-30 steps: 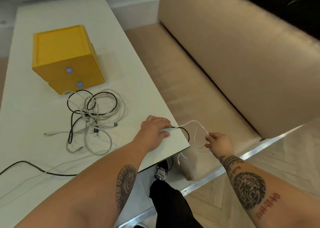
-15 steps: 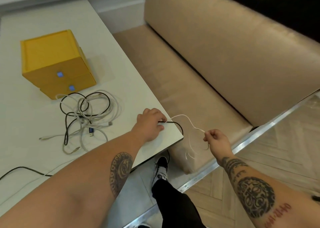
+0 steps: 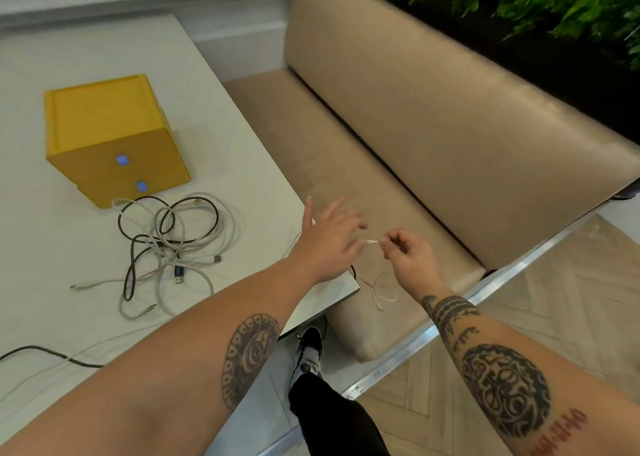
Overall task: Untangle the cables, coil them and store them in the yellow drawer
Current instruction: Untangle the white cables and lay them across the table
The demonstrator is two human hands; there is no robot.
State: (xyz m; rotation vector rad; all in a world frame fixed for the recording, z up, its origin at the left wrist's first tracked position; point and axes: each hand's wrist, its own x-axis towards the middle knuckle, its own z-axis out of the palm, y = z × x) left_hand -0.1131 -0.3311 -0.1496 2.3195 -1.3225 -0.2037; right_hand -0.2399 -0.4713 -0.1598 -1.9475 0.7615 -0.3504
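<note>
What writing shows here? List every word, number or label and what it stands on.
Red tattoo lettering on the right forearm: too blurred to read.
Blue squares on the yellow drawer unit: no text visible.
Nothing else carries writing.

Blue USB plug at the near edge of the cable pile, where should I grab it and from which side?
Pinch the blue USB plug by its dark housing, coming from above on the near side. It lies flat on the table with its metal tip pointing toward you and apparently nothing lying over it, while its cord runs back into the tangle.
</note>
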